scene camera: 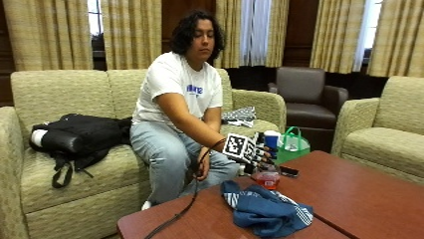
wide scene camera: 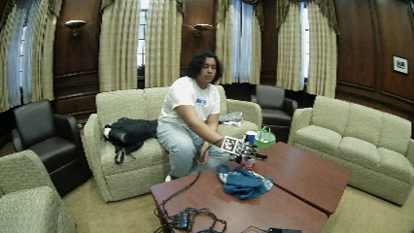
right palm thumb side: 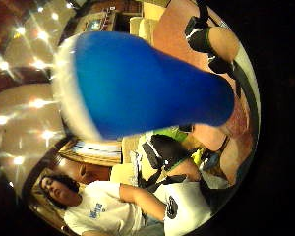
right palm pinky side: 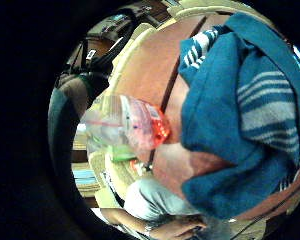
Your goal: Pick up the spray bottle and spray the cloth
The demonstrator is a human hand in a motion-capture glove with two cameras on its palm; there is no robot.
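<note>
**Desk:** Nearest the lens, what is seen?

**Photographer:** Blue striped cloth point(scene camera: 265, 211) is seen crumpled in a heap on the red-brown table point(scene camera: 358, 194); a dark cable point(scene camera: 185, 209) is draped over the table edge to its left.

**Desk:** And from the left across?

**Photographer:** A black bag point(scene camera: 79, 137) is laid on the beige sofa point(scene camera: 59, 89); beside it a person in a white T-shirt and pale jeans is seated, the bare left hand point(scene camera: 202, 169) lowered between the knees; the gloved right hand point(scene camera: 246, 151) is held out over the near edge of the table.

**Desk:** The fingers?

**Photographer:** They are curled round the spray bottle point(scene camera: 270, 142), which is held upright just behind the cloth; its blue and white top is shown above the glove and its clear body with a reddish base below; whether the base is touching the table cannot be told. From the palm's thumb side the blue top point(right palm thumb side: 147, 86) is seen close up; from the little finger side the clear, red-ended body point(right palm pinky side: 135, 125) is seen over the table next to the cloth point(right palm pinky side: 240, 115).

**Desk:** Further right?

**Photographer:** A green bag point(scene camera: 291, 144) is set behind the table; a brown armchair point(scene camera: 305, 94) is placed before the curtains.
</note>
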